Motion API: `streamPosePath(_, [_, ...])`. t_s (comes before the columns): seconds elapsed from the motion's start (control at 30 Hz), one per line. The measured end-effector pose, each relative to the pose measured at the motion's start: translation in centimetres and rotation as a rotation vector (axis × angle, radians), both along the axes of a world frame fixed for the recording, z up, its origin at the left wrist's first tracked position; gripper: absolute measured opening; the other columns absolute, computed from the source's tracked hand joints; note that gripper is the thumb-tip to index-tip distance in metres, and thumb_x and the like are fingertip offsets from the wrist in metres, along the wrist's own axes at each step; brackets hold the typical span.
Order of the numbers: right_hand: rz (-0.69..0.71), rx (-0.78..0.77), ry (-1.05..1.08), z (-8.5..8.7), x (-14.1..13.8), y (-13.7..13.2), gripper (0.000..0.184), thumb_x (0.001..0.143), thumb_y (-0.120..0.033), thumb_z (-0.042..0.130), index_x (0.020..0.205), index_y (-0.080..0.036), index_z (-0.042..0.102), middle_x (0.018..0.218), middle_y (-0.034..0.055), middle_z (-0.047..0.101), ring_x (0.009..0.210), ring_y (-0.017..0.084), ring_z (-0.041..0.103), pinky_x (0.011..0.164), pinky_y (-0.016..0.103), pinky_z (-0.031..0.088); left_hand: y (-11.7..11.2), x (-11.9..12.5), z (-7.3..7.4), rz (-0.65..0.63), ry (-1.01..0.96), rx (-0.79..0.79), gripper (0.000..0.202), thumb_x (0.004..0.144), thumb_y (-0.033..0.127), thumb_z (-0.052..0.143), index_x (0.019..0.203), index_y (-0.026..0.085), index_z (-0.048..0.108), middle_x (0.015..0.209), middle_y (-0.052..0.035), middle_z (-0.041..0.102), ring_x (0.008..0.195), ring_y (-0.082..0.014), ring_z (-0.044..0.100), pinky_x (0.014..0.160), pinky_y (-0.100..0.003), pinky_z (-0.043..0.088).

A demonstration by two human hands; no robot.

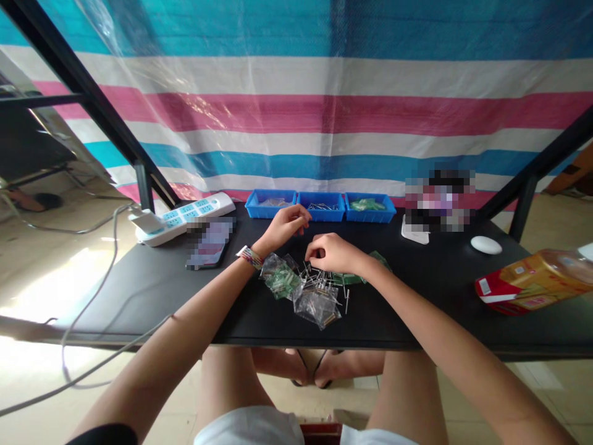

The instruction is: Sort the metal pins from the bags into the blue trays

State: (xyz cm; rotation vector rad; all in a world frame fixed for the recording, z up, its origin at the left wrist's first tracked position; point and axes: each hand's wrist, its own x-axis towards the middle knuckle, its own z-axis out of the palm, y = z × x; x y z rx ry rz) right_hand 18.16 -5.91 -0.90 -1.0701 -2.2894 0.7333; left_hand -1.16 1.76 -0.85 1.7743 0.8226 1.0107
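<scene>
My left hand hovers just in front of the middle blue bin, with its fingers curled in; whatever they hold, if anything, is hidden. Over a loose pile of thin metal pins, my right hand has its thumb and fingertips pinched together; nothing between them can be made out. Small clear plastic bags with metal pieces inside lie in front of the pile. Green bags lie left of it, and another green bag is partly under my right wrist.
The left blue bin contains clear bags, the middle one metal pins, and the right blue bin green bags. A power strip and phone are at left. At right are a white mouse and a drink bottle lying sideways.
</scene>
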Motion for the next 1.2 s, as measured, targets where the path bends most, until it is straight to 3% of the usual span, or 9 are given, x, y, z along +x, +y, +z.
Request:
streamPosePath(0.13, [-0.097, 0.013, -0.008, -0.8, 0.1, 0.6, 0.015, 0.077, -0.004, 0.076, 0.074, -0.018, 0.079, 0.071, 0.0007, 0.070, 0.065, 0.014, 0.062, 0.064, 0.026, 0.043, -0.3, 0.6, 0.1, -0.039, 0.045, 0.037, 0.014, 0.084, 0.030, 0.065, 0.089, 0.017, 0.066, 0.076, -0.0023, 0.068, 0.058, -0.0115, 0.062, 0.052, -0.022, 0.045])
streamPosePath(0.27, [-0.164, -0.014, 0.037, -1.2, 0.3, 1.5, 0.023, 0.075, 0.004, 0.070, 0.074, -0.018, 0.079, 0.072, 0.0008, 0.071, 0.066, 0.014, 0.065, 0.067, 0.026, 0.046, -0.5, 0.6, -0.2, -0.052, 0.088, 0.079, 0.014, 0.086, 0.031, 0.065, 0.090, 0.017, 0.068, 0.078, -0.0020, 0.068, 0.060, -0.0128, 0.063, 0.056, -0.024, 0.049])
streamPosePath(0.4, [-0.135, 0.056, 0.014, -1.2, 0.6, 2.1, 0.030, 0.073, 0.009, 0.065, 0.076, -0.017, 0.080, 0.078, 0.0019, 0.071, 0.068, 0.013, 0.063, 0.070, 0.026, 0.046, -0.8, -0.2, -0.9, -0.069, 0.218, 0.151, 0.016, 0.089, 0.031, 0.064, 0.093, 0.018, 0.071, 0.077, -0.0024, 0.070, 0.064, -0.0153, 0.064, 0.060, -0.025, 0.050])
streamPosePath(0.53, [-0.185, 0.121, -0.016, -1.4, 0.7, 1.8, 0.011, 0.078, -0.006, 0.077, 0.078, -0.017, 0.078, 0.079, 0.0030, 0.068, 0.068, 0.014, 0.060, 0.069, 0.028, 0.045, -1.3, -0.9, -1.3, -0.073, 0.317, 0.234, 0.015, 0.088, 0.027, 0.061, 0.093, 0.019, 0.073, 0.081, -0.0025, 0.072, 0.069, -0.0156, 0.063, 0.062, -0.024, 0.048])
streamPosePath(0.6, [-0.210, 0.102, -0.022, -1.6, 0.5, 1.4, 0.010, 0.077, -0.011, 0.081, 0.083, -0.017, 0.076, 0.077, 0.0024, 0.068, 0.068, 0.015, 0.061, 0.067, 0.028, 0.044, -1.5, -1.0, -1.3, -0.081, 0.320, 0.236, 0.015, 0.086, 0.025, 0.060, 0.091, 0.018, 0.073, 0.081, -0.0021, 0.071, 0.069, -0.0153, 0.062, 0.063, -0.024, 0.047])
streamPosePath(0.77, [-0.233, 0.029, 0.067, -2.2, 0.0, 1.1, 0.027, 0.072, 0.003, 0.068, 0.089, -0.019, 0.071, 0.070, -0.0015, 0.069, 0.066, 0.016, 0.064, 0.064, 0.027, 0.043, -1.4, -1.1, -1.6, -0.112, 0.276, 0.168, 0.015, 0.084, 0.023, 0.060, 0.088, 0.018, 0.073, 0.081, -0.0026, 0.071, 0.071, -0.0154, 0.060, 0.064, -0.024, 0.046])
streamPosePath(1.0, [-0.231, -0.030, 0.374, -2.1, 0.7, 1.6, 0.025, 0.076, -0.008, 0.069, 0.096, -0.022, 0.063, 0.078, -0.0021, 0.070, 0.069, 0.016, 0.068, 0.069, 0.027, 0.053, -0.7, -1.4, -1.6, -0.168, 0.180, -0.032, 0.026, 0.087, 0.042, 0.073, 0.090, 0.016, 0.077, 0.087, -0.0052, 0.074, 0.070, -0.0148, 0.062, 0.066, -0.026, 0.051])
streamPosePath(1.2, [-0.201, 0.047, 0.443, -1.2, 0.8, 1.2, 0.014, 0.082, -0.018, 0.071, 0.095, -0.023, 0.066, 0.084, 0.0008, 0.072, 0.077, 0.018, 0.070, 0.073, 0.030, 0.055, -0.9, -1.5, -0.7, -0.200, 0.154, -0.089, 0.031, 0.086, 0.047, 0.078, 0.086, 0.016, 0.078, 0.082, -0.0053, 0.074, 0.068, -0.0139, 0.063, 0.064, -0.025, 0.051])
